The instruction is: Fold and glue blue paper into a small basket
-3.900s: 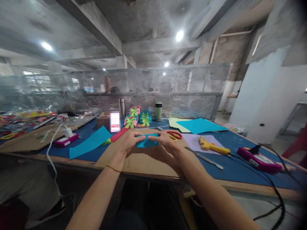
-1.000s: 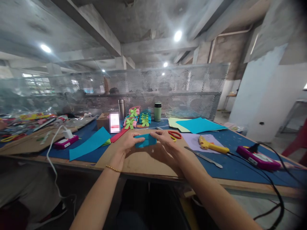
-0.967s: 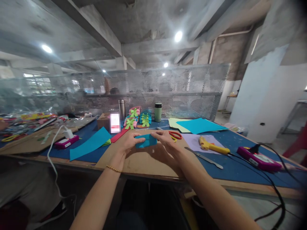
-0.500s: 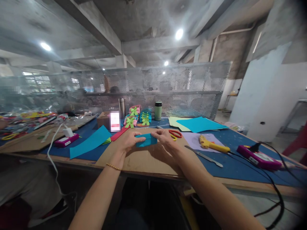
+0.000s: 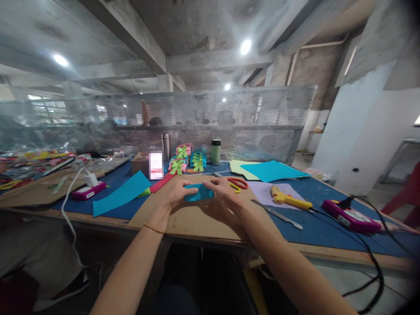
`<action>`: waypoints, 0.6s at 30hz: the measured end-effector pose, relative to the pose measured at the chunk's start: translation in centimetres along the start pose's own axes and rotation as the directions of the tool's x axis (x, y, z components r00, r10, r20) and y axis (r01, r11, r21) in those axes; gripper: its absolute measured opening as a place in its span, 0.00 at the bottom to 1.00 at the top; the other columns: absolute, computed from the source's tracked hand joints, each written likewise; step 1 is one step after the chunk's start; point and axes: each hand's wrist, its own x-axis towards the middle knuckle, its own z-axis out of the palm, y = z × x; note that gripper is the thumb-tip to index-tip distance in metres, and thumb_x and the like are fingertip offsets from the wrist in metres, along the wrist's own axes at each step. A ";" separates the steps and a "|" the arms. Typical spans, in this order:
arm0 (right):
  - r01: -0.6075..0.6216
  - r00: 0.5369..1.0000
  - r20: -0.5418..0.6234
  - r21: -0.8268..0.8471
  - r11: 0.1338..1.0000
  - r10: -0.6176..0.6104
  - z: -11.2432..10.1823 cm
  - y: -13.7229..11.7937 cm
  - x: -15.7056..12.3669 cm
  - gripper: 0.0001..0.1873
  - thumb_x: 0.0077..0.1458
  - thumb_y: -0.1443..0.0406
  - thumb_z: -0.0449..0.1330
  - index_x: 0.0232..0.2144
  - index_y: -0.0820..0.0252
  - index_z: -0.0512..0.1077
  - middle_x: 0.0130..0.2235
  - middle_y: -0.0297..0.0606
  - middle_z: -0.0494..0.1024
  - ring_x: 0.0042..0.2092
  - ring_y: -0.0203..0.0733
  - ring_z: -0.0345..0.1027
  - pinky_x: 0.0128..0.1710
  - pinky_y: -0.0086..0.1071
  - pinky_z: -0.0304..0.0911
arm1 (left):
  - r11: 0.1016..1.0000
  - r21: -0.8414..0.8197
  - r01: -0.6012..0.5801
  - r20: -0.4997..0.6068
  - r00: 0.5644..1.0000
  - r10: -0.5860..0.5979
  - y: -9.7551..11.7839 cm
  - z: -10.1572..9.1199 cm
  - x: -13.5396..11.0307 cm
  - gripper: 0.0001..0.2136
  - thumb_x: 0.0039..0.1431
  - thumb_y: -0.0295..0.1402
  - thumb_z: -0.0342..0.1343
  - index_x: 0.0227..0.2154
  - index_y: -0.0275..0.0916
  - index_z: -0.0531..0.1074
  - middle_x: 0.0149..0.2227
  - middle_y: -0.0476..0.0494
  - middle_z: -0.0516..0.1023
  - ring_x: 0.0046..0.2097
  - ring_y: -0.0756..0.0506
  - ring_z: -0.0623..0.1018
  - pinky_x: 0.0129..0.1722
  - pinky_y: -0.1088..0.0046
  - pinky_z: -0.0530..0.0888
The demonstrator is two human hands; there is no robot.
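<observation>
A small folded piece of blue paper [image 5: 199, 194] is held up between my two hands, over a sheet of brown cardboard [image 5: 193, 223]. My left hand [image 5: 178, 194] pinches its left end, thumb along the near face. At the right end, my right hand [image 5: 221, 189] grips it with the thumb near the top edge. The fingers behind the paper are hidden. Just right of my right hand lie red-handled scissors [image 5: 239, 183] and a yellow-handled pair [image 5: 235, 188]. Several small pink and blue paper boxes with green bows [image 5: 177, 166] stand beyond my hands.
To the right are a yellow glue gun [image 5: 288, 200] on lilac paper, a metal scalpel-like knife [image 5: 278, 214] and a purple power strip [image 5: 351, 216] with black cables. Blue sheets [image 5: 275, 170] lie behind. A green flask [image 5: 215, 152] stands at the back; a blue strip [image 5: 121, 194] lies left.
My right hand's thumb and fingers have shifted slightly left along the top of the blue paper. The left hand keeps its pinch. The whole view has moved a little.
</observation>
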 end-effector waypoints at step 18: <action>0.014 1.000 -0.012 0.052 0.999 -0.013 -0.1 -0.5 -0.4 0.24 0.52 0.45 0.60 0.24 0.59 0.74 0.24 0.38 0.75 0.33 0.46 0.69 0.31 0.34 0.63 | 0.999 -0.037 -0.028 0.022 0.999 0.028 0.2 -0.1 0.1 0.17 0.41 0.42 0.71 0.27 0.33 0.77 0.26 0.45 0.75 0.28 0.49 0.72 0.28 0.73 0.68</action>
